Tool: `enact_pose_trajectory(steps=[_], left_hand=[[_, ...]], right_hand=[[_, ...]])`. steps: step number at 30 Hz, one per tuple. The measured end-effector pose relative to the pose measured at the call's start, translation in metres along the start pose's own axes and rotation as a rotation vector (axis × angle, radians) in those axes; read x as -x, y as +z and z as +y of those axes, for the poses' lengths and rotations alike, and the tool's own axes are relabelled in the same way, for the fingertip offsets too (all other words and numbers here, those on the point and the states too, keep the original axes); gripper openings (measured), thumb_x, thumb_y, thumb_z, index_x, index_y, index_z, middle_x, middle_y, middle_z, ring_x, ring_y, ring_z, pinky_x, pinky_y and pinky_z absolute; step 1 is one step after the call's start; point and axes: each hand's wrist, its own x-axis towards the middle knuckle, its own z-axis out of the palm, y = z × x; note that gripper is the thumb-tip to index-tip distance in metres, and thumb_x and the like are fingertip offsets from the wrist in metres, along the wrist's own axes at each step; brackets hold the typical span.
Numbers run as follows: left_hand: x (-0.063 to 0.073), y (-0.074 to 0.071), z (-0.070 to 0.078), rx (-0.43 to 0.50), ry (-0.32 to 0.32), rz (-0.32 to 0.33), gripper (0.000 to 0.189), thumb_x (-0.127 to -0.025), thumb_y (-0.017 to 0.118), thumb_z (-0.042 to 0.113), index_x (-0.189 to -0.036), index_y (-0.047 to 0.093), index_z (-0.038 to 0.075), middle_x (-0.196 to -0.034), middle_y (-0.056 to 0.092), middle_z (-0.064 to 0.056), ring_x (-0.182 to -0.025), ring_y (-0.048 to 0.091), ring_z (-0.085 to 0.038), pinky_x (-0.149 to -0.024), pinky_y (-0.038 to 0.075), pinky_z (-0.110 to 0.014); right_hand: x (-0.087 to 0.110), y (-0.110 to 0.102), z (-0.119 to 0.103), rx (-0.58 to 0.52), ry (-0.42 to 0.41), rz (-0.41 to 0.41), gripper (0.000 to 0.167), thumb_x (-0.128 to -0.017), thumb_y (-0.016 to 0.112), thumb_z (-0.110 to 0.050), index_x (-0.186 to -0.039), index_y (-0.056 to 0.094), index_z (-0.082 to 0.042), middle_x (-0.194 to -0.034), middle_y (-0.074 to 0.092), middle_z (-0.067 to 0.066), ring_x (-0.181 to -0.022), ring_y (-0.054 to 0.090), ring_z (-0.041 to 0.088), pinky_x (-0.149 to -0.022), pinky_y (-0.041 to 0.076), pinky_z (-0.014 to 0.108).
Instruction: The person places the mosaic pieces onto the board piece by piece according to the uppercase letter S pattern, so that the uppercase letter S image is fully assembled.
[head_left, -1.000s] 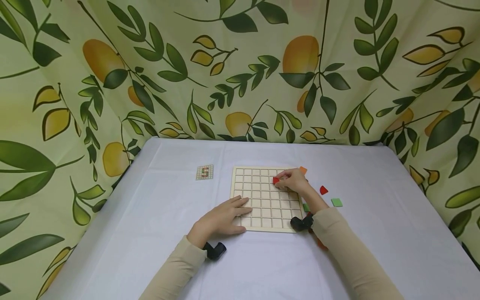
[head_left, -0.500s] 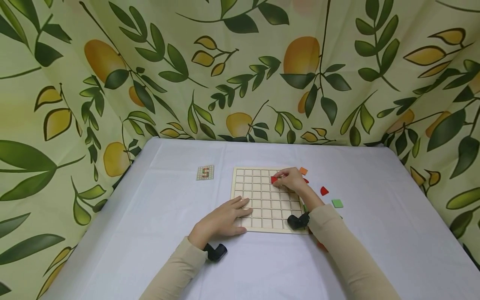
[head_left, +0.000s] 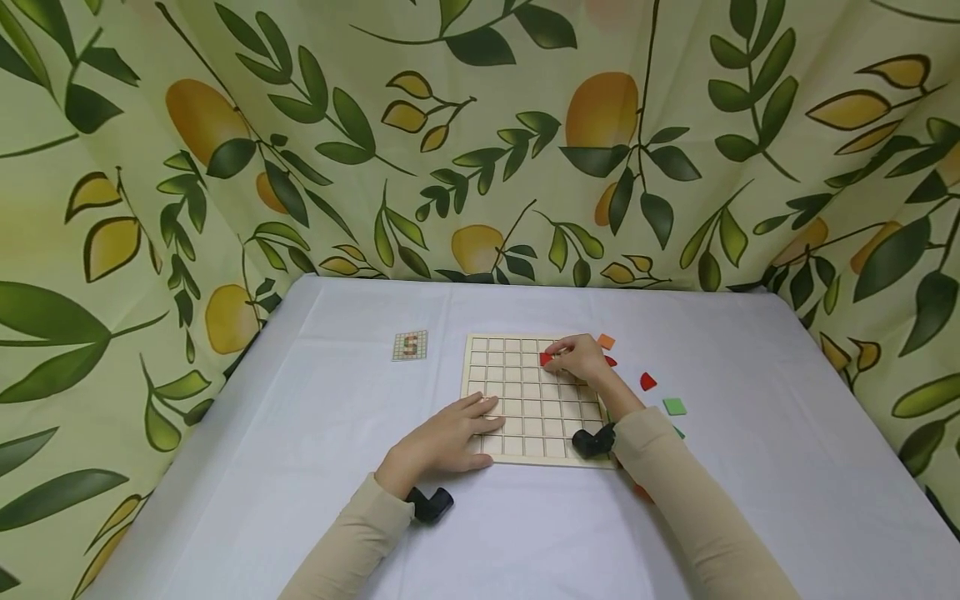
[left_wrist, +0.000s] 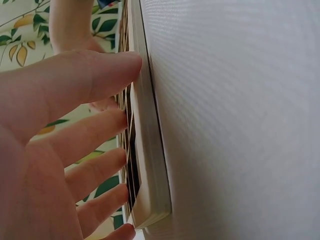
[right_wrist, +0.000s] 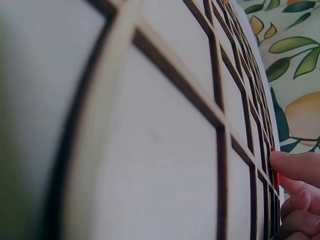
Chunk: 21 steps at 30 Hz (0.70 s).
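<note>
A pale wooden board (head_left: pixel 525 408) with a raised grid of squares lies on the white cloth. My left hand (head_left: pixel 450 433) rests on its left edge with fingers spread, the thumb at the near rim. In the left wrist view, the fingers of that left hand (left_wrist: pixel 75 125) look straight and hold nothing. Over the board's upper right part, my right hand (head_left: pixel 583 358) pinches a small red tile (head_left: pixel 545 359) between thumb and fingertips. The right wrist view shows the red tile (right_wrist: pixel 274 172) against the grid, partly covered by the fingers.
Left of the board lies a small card (head_left: pixel 410 345) with a coloured grid pattern. Right of it are an orange tile (head_left: pixel 607 341), a red quarter-round tile (head_left: pixel 648 381) and a green square tile (head_left: pixel 675 406). Other tiles are partly hidden by the right arm.
My right hand has shifted slightly left across the board with the red tile between its fingers. The left hand has stayed in place.
</note>
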Motion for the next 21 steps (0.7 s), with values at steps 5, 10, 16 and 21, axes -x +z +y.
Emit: enact_pose_trajectory(steps=[5, 10, 16, 21], left_hand=[[0.0006, -0.0008, -0.0006, 0.006, 0.002, -0.002, 0.058, -0.086, 0.067, 0.033, -0.140, 0.052, 0.017, -0.157, 0.036, -0.007, -0.149, 0.028, -0.032, -0.121, 0.031, -0.047], [0.0006, 0.0002, -0.0020, -0.006, 0.008, 0.000, 0.058, -0.086, 0.067, 0.033, -0.140, 0.052, 0.017, -0.157, 0.037, -0.007, -0.149, 0.028, -0.032, -0.120, 0.031, -0.047], [0.0000, 0.0013, -0.0025, 0.002, 0.001, -0.005, 0.058, -0.086, 0.067, 0.033, -0.140, 0.052, 0.018, -0.157, 0.036, -0.006, -0.149, 0.028, -0.032, -0.120, 0.031, -0.047], [-0.0007, 0.0019, -0.0020, -0.002, 0.004, -0.007, 0.057, -0.087, 0.067, 0.034, -0.140, 0.052, 0.018, -0.157, 0.036, -0.006, -0.149, 0.028, -0.032, -0.120, 0.031, -0.047]], right_hand=[[0.0010, -0.0014, -0.0003, -0.016, 0.005, -0.015, 0.032, -0.076, 0.077, -0.009, -0.106, 0.071, 0.001, -0.066, 0.048, -0.002, -0.065, 0.039, 0.014, -0.054, 0.035, 0.023], [0.0010, -0.0008, 0.0009, -0.022, -0.001, -0.014, 0.030, -0.078, 0.076, -0.010, -0.106, 0.071, 0.002, -0.072, 0.053, 0.000, -0.068, 0.040, 0.015, -0.055, 0.035, 0.022], [0.0014, 0.0002, 0.0010, -0.008, -0.002, 0.001, 0.028, -0.079, 0.075, -0.010, -0.105, 0.072, 0.001, -0.080, 0.057, 0.004, -0.070, 0.042, 0.015, -0.056, 0.036, 0.022], [0.0040, -0.0029, 0.0016, -0.016, 0.007, -0.008, 0.029, -0.080, 0.076, -0.013, -0.106, 0.072, -0.001, -0.079, 0.057, 0.001, -0.072, 0.043, 0.015, -0.058, 0.037, 0.022]])
